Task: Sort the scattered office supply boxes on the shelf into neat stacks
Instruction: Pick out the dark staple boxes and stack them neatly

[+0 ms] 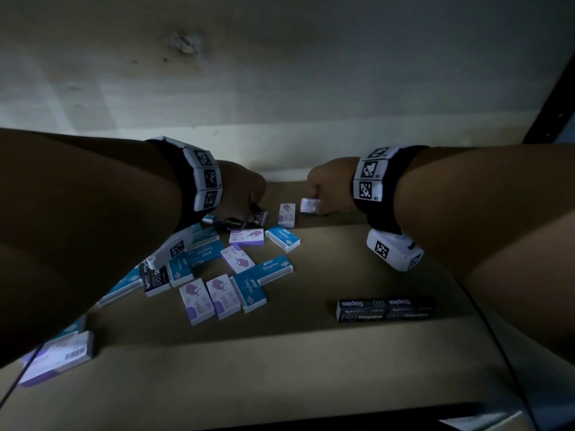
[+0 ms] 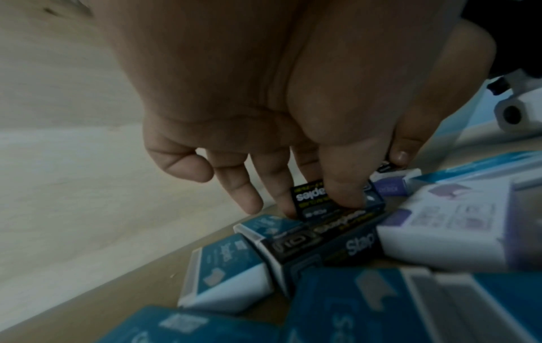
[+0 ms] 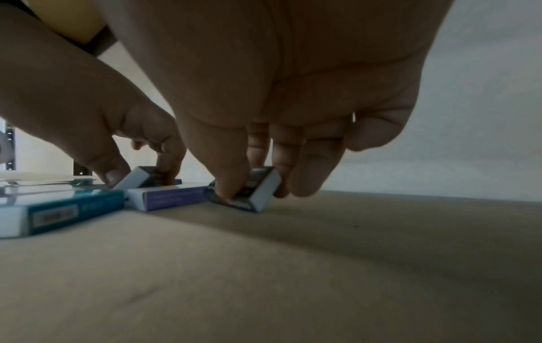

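Observation:
My left hand (image 1: 250,202) pinches a black staples box (image 2: 310,197) between thumb and fingers at the back of the shelf, tilted up over another black box (image 2: 325,234). My right hand (image 1: 317,199) grips a small box with a white end (image 3: 264,192), one edge raised off the shelf board; the same box (image 1: 309,205) looks pale in the head view. Blue and purple staples boxes (image 1: 236,265) lie scattered below my left hand. Black staples boxes (image 1: 384,309) sit stacked together at the front right.
The brown shelf board (image 1: 342,353) ends at a pale back wall (image 1: 280,88). A dark upright (image 1: 553,104) stands at the right. A purple and white box (image 1: 59,356) lies at the front left. A thin cable (image 1: 497,346) runs over the right side.

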